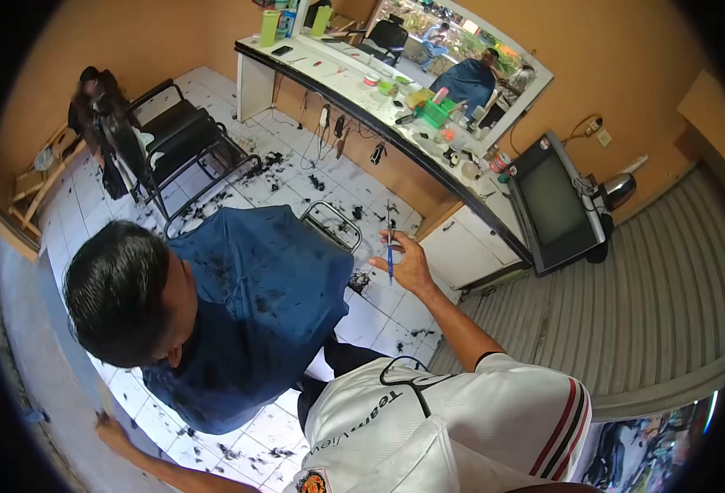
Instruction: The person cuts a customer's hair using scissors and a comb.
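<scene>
The scissors with blue handles are in the right hand, held upright in the air, blades pointing up, to the right of the seated person and well above the tiled floor. The fingers of this hand are closed around the handles, and the arm reaches forward from the white jersey sleeve.

The left hand is low at the left edge of the view, behind the seated person, with the fingers resting on a grey surface; I cannot tell if they hold something, because this part is small and dark.

Between the two hands sits a person with short black hair, covered by a dark blue barber cape. Cut hair lies on the cape and in clumps on the white floor tiles.

In front there is a long white tabletop along the orange wall, with bottles, a green basket and other small things on it, and a mirror above it. A flat screen stands at the right end. A black chair stands at the left, well apart from the seated person.
</scene>
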Demonstrator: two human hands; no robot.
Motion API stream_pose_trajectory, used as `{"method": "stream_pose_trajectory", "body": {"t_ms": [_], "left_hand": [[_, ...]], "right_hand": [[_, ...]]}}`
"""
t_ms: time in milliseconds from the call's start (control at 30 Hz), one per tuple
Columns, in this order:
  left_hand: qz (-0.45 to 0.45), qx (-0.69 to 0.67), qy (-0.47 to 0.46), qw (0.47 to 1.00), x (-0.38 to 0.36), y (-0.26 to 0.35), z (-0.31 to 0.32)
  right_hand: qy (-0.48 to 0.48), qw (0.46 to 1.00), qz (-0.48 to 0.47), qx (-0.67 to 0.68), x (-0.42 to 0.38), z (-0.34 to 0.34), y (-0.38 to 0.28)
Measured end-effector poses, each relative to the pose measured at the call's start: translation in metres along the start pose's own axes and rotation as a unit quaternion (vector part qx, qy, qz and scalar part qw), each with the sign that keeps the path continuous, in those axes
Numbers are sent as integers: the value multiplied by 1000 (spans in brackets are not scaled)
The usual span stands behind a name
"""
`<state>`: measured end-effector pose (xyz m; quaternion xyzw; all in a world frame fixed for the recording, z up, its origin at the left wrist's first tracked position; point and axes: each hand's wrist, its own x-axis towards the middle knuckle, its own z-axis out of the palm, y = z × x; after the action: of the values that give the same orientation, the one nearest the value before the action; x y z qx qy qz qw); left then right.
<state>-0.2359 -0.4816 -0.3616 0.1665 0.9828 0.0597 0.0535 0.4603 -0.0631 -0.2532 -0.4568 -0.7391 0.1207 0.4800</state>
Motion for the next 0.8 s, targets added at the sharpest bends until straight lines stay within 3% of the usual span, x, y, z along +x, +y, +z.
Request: {"method": "stream_pose_trajectory", "body": {"t_ms": [33,67,100,133,167,233,267,333,433,500,533,600,667,733,800], "left_hand": [[5,0,2,1000,10,-11,-11],[19,-140,66,988,19,-22,-21],[51,-273,124,953,29,-34,-31],[106,-284,206,930,-8,22,-98],[161,-282,285,902,-47,81,-168],[416,-123,354,829,-60,131,-246],[481,-71,347,802,-63,159,-272],[535,-18,272,800,-53,218,-299],[539,45,180,821,-18,301,-303],[530,71,152,831,-9,329,-297],[528,78,146,833,-12,334,-297],[519,72,149,838,-38,330,-295],[485,54,153,859,-89,323,-304],[390,-53,124,911,-130,291,-296],[389,40,123,912,-190,324,-317]], "right_hand": [[-62,991,116,-27,-5,-15,5],[-122,964,230,-51,-7,-23,10],[-118,963,236,-52,-9,-23,15],[-109,960,258,-21,-8,-21,23],[-101,956,276,11,-5,-13,29],[-64,959,246,127,1,13,32],[-61,948,245,193,7,25,30],[-111,950,225,186,18,45,15],[-151,946,192,213,28,71,6],[-221,960,15,168,42,80,-1],[-222,959,15,174,48,87,3],[-298,939,-67,158,60,100,14],[-335,926,-60,165,74,114,29],[-383,908,-65,159,93,128,45],[-387,903,-82,168,112,147,58]]}}
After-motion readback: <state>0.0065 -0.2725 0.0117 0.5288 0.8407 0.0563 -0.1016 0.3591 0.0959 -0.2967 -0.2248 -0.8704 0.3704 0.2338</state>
